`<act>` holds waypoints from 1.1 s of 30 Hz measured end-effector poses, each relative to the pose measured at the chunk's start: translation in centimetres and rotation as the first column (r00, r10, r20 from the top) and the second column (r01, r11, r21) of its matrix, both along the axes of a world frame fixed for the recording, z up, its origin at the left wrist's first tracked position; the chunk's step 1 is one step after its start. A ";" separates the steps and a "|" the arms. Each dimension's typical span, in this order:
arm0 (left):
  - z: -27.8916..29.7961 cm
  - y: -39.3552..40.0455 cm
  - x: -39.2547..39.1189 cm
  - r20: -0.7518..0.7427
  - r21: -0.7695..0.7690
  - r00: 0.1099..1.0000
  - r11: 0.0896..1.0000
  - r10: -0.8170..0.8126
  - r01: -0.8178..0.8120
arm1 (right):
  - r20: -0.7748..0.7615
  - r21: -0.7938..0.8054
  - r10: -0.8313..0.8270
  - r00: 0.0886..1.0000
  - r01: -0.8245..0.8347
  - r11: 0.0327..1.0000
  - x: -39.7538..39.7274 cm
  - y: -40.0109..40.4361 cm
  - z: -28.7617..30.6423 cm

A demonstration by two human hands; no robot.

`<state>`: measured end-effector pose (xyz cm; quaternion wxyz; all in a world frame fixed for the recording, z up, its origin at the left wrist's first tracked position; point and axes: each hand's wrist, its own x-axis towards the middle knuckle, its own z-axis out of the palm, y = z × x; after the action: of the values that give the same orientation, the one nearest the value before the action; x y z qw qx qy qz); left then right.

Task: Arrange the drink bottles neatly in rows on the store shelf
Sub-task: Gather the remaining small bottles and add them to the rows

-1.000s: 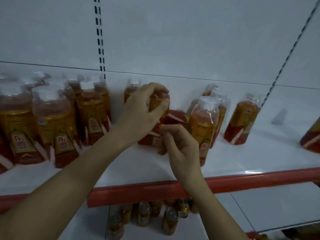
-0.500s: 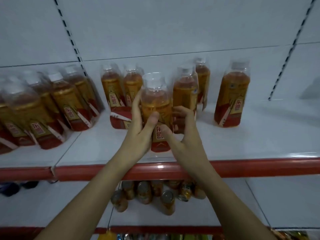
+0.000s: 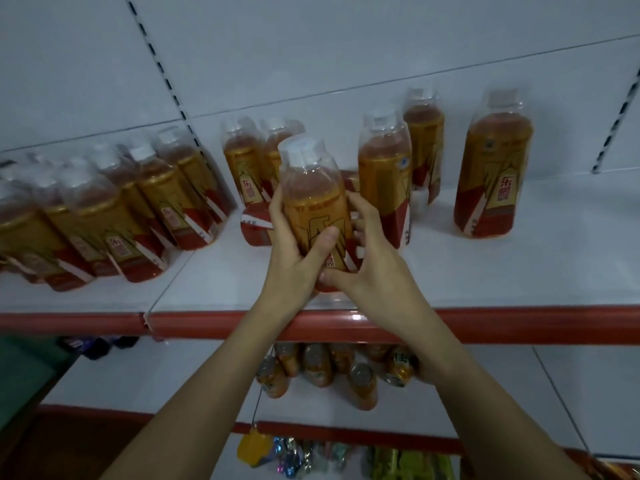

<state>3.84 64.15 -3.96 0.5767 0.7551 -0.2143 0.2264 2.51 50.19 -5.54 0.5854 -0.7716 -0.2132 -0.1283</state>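
An amber drink bottle with a gold and red label and a clear cap stands near the front of the white shelf. My left hand grips its left side, thumb across the label. My right hand curls round its right side and base. Several matching bottles stand packed in rows at the left. Two bottles stand right behind the held one, one bottle lies on its side behind my left hand, two more stand to the right, and a single bottle stands far right.
The shelf's red front rail runs across the view. Below it, several orange cans cluster on a lower white shelf. Bright packets hang at the bottom. A slotted upright divides the back panel.
The view has shifted a little left and closer. The held bottle has turned, its label now showing a different face, and my left thumb has moved across the front.
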 end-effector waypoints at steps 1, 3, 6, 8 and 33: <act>0.0 0.0 -0.3 0.012 -0.006 1.000 1.000 0.009 -0.009 | -0.005 0.018 0.029 1.000 -0.029 0.999 -0.1 -0.2 0.0; 0.2 0.2 -0.7 0.050 -0.021 0.999 1.000 0.018 -0.017 | 0.008 0.023 0.065 0.998 -0.065 0.998 -0.5 -0.4 0.0; 1.0 1.3 -1.2 0.111 0.018 0.994 1.000 0.006 -0.008 | 0.012 0.050 0.113 0.994 -0.113 0.992 -1.0 -0.4 0.1; 2.1 2.4 -1.2 0.140 0.065 0.990 0.997 0.031 -0.040 | 0.029 0.035 0.110 0.994 -0.111 0.993 -1.3 -0.2 0.3; 10.4 24.4 2.5 0.179 0.702 0.940 0.632 0.289 -0.328 | -0.105 0.019 -0.061 0.993 0.064 0.998 5.2 23.9 1.2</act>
<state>6.35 88.57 6.39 0.1794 0.9398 -0.1681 0.2374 7.74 74.11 -4.33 0.6001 -0.7768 -0.1568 -0.1087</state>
